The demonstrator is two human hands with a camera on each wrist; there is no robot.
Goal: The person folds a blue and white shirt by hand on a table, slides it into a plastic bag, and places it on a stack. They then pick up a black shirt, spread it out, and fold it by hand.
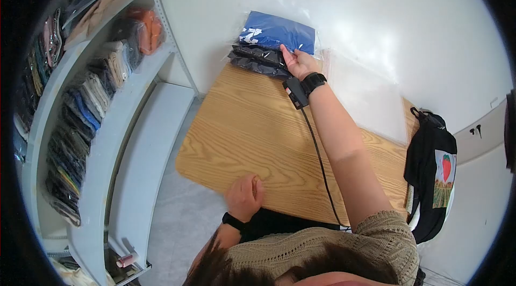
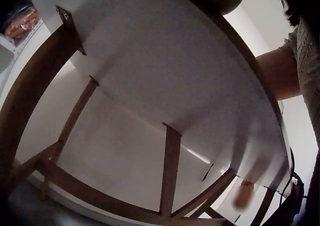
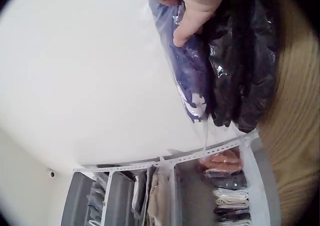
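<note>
Blue packet (image 1: 279, 29) at twelve o'clock on bench (image 1: 242, 125), atop black packets (image 1: 258, 64); touched by open right hand (image 1: 301, 64). Left hand (image 1: 244, 197) loosely curled, seemingly empty, seven o'clock. Slick film: gentle, even pressure advised.

tan openwork knit top (image 1: 258, 251), short-sleeved | black bands (image 1: 234, 221), both wrists | black box (image 1: 295, 93), right wrist | black cable (image 1: 321, 162)

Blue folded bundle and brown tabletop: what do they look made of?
Blue folded bundle: likely matte fabric, rounded folds, in glossy clear plastic film; bright highlights and crinkled edges give the film away. Brown tabletop: wavy grain, satin sheen; wood or wood-look laminate, can't tell which.
</note>
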